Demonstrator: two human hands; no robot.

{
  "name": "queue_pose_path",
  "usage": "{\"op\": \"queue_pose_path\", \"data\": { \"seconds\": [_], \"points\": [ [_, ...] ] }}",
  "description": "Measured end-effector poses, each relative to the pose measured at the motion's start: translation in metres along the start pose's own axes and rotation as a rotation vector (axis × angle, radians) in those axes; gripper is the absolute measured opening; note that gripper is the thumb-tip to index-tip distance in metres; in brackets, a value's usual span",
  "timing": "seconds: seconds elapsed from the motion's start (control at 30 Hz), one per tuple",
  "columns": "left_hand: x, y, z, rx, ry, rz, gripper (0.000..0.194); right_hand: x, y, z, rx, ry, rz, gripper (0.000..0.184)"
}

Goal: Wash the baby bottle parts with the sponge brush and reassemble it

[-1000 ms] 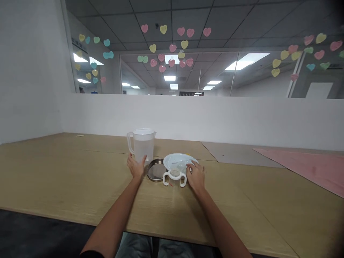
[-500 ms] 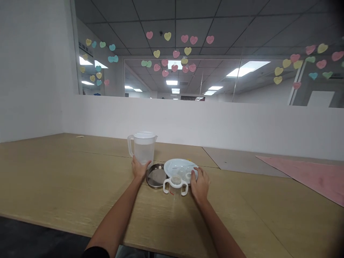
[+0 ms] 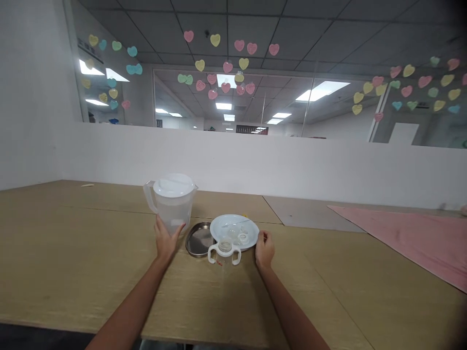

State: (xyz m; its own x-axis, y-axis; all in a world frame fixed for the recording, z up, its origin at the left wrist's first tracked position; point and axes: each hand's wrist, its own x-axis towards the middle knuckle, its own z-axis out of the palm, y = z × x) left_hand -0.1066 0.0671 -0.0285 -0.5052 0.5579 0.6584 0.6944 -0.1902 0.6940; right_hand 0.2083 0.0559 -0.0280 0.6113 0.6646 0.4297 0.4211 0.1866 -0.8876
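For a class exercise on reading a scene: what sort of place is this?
Probably an office or workroom: a suspended tile ceiling, paper hearts stuck on a glass partition, and a long wood-veneer worktable.

a wooden table [image 3: 91,272] carries a steel tray [image 3: 197,243], a white plate [image 3: 219,228], a 2-handled cup [image 3: 225,257] and a pink sheet [image 3: 401,238].

A clear plastic pitcher [image 3: 170,206] is held by the left hand [image 3: 166,240], and the right hand [image 3: 264,250] is placed just beside a white plate [image 3: 228,224] behind a two-handled cup [image 3: 225,257].
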Motion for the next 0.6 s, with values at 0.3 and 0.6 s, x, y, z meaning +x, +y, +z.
{"op": "queue_pose_path", "data": {
  "seconds": [0.3, 0.6],
  "points": [
    [-0.005, 0.008, -0.004, 0.074, -0.004, 0.215, 0.093, -0.002, 0.005, -0.007, 0.039, -0.017, 0.112, 0.036],
    [-0.002, 0.013, 0.0, 0.071, -0.039, 0.396, 0.091, 0.003, 0.006, -0.004, -0.047, -0.071, 0.043, 0.04]
  ]
}}
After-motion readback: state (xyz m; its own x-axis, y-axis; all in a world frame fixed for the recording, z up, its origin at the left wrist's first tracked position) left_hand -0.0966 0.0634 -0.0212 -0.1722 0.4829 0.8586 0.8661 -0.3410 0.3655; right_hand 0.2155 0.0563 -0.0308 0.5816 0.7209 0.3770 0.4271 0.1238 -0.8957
